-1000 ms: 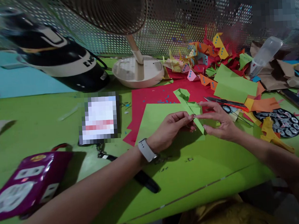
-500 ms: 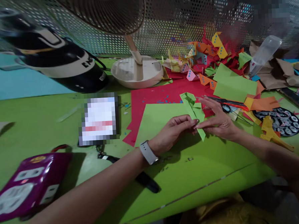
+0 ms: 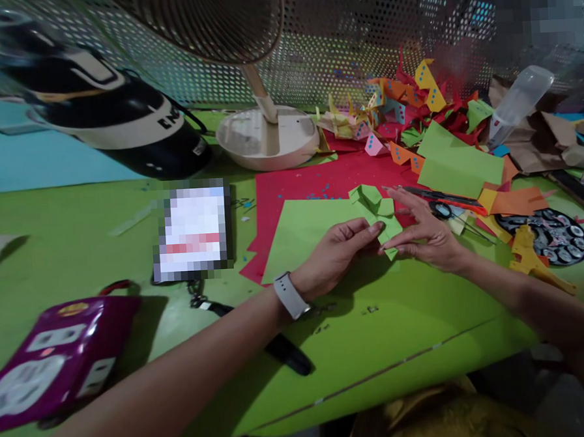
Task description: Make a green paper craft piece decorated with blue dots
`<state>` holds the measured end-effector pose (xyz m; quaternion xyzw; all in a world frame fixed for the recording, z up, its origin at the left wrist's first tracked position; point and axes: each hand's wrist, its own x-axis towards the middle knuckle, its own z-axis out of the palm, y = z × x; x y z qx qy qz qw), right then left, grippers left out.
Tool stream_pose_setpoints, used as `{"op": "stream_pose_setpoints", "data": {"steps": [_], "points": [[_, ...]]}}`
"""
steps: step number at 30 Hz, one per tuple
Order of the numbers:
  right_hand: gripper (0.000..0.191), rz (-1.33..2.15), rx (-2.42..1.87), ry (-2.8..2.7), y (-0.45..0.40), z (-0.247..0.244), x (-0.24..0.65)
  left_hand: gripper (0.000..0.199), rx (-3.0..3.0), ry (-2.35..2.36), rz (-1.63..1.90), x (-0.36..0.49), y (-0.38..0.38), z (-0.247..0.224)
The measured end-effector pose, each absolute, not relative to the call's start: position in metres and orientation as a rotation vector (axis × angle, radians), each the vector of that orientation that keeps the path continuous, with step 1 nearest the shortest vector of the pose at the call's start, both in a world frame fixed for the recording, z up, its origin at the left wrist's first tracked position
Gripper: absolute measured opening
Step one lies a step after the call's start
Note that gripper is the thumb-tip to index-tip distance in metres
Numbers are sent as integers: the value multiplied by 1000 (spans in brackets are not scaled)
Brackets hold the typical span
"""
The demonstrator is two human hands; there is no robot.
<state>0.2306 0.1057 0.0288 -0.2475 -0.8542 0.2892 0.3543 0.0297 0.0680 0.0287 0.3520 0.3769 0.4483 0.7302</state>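
A folded light green paper (image 3: 388, 226) is held between both hands above the table. My left hand (image 3: 340, 252) pinches its left side between thumb and fingers; a pale grey watch band is on that wrist. My right hand (image 3: 430, 237) grips the paper's lower end with the thumb and a finger, its other fingers spread. Beneath the hands lies a flat light green sheet (image 3: 302, 234), partly on a red sheet (image 3: 275, 190).
Scissors (image 3: 441, 209), an orange cutter (image 3: 467, 203) and a yellow glue gun (image 3: 531, 258) lie right of the hands. Behind are colourful paper pieces (image 3: 403, 95) and a fan base (image 3: 268, 141). At left are a phone (image 3: 192, 230), a large bottle (image 3: 125, 116) and a purple power box (image 3: 59, 354).
The folded paper's long lower strip has been folded or shifted up, so less hangs below the fingers. My left thumb has moved slightly up along the paper.
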Motion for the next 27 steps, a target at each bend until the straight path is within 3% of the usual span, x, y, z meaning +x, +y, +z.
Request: {"op": "stream_pose_setpoints", "data": {"steps": [21, 27], "points": [[15, 836, -945, -2074, 95, 33, 222, 31, 745, 669, 1051, 38, 61, 23], [15, 843, -935, -2090, 97, 34, 223, 20, 672, 658, 1037, 36, 60, 26]]}}
